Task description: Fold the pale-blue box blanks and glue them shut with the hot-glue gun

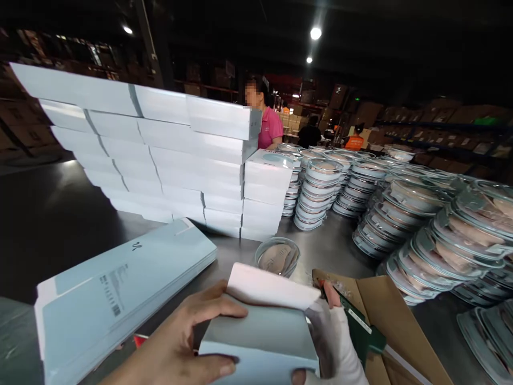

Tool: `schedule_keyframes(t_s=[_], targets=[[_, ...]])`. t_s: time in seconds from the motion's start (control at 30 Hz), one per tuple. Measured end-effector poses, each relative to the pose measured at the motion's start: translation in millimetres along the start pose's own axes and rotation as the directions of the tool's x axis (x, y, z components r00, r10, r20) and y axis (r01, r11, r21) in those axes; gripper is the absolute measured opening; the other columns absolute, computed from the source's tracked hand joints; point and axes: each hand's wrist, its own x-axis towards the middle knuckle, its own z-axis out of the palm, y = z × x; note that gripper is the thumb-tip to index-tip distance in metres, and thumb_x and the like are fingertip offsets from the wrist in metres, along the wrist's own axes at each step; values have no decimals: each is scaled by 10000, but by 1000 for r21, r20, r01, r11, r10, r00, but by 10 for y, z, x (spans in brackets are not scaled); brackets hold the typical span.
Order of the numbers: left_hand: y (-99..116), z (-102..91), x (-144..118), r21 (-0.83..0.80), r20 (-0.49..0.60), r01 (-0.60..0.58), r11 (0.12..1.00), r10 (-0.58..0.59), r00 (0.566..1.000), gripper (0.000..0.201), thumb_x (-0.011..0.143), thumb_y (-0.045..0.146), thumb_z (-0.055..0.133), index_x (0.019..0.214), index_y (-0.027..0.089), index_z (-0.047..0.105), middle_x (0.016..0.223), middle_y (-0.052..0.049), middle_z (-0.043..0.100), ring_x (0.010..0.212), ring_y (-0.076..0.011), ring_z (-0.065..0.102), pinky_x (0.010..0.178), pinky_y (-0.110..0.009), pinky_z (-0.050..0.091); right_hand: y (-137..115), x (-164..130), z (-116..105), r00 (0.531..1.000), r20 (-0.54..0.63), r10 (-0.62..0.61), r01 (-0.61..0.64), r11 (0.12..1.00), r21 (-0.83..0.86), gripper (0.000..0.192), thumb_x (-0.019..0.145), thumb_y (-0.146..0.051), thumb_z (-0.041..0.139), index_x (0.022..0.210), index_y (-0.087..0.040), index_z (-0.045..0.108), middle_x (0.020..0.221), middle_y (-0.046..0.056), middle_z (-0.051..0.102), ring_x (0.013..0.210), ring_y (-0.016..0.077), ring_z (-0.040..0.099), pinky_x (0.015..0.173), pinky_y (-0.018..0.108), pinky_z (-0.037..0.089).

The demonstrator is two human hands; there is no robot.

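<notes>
A light blue carton box (260, 334) is between my hands, low in the middle of the view. Its white-lined flap (272, 287) stands up along the far side. My left hand (192, 331) grips the left end, thumb on the near face and fingers over the top. At the right end, my right hand (334, 339), in a white glove with bare fingertips, has its thumb on the near face and a finger by the flap. A stack of flat light blue cartons (132, 289) lies to the left. Just beyond the box sits a round clear container (278, 255) with a beige insert.
A wall of stacked boxes (172, 155) rises behind. Tall stacks of round clear containers (320, 187) fill the right side. An open brown cardboard box (395, 315) with a dark green item (360, 331) stands beside my right hand. A person in pink (270, 128) is beyond the boxes.
</notes>
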Motion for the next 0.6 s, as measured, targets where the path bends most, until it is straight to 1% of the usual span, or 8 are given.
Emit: schedule_keyframes(t_s=[0.07,0.17,0.2,0.27,0.4,0.5,0.57,0.6], targets=[[-24,101,-12,-169,-98,-55,984,39,994,383,706,474,887,1034,343,738,1338,-81,658,1215,-371,647,894,-405,593,-30,-56,182,999,50,-17,15,998,57,884,798,-625,734,1549,-330,374,1122,95,757,1160,313,698,927,485,583],[-49,196,3,-397,-252,-188,898,91,963,426,758,398,884,1074,391,599,1273,-26,662,1226,-323,651,877,-364,589,-97,-125,212,981,164,-100,92,994,58,705,873,-542,690,1509,-355,449,1207,99,728,1221,303,665,1020,472,538],[-56,199,10,-416,-254,-190,889,87,963,440,785,378,869,1112,406,575,1226,-19,667,1195,-306,663,872,-359,587,-123,-128,186,970,206,-126,123,992,30,624,889,-502,684,1471,-366,506,1260,96,710,1251,302,645,1044,463,524],[-65,165,26,-369,-166,-136,919,79,983,393,842,380,820,1171,396,605,1141,-31,658,1123,-284,671,874,-357,573,-175,-101,121,947,280,-155,170,985,-31,508,879,-438,716,1375,-389,618,1359,69,665,1298,303,610,1073,436,504],[-58,56,60,-228,27,-85,970,94,995,185,881,447,761,999,305,770,1055,-59,610,1143,-302,620,937,-380,528,-255,12,24,870,461,-174,243,965,-94,504,887,-252,722,1333,-468,635,1434,5,603,1291,247,614,1079,362,496],[-18,-10,88,-216,37,-89,972,99,994,191,863,463,769,900,276,785,1015,-60,599,1110,-300,630,918,-379,529,-267,84,-13,820,537,-198,285,955,-82,583,894,-199,706,1378,-497,578,1453,-10,566,1309,206,591,1109,327,461],[19,-76,116,-208,9,-91,974,95,995,200,825,456,804,858,259,791,1000,-61,610,1082,-298,648,893,-365,541,-238,122,-38,816,557,-155,212,977,-39,548,903,-274,717,1386,-492,574,1519,-3,516,1360,221,551,1119,332,451],[31,-116,132,-211,-51,-84,974,75,996,215,802,459,824,830,249,791,1002,-61,620,1074,-296,655,873,-345,548,-213,136,-51,834,542,-105,123,992,4,538,910,-358,712,1408,-488,554,1557,8,488,1382,243,534,1110,357,465]])
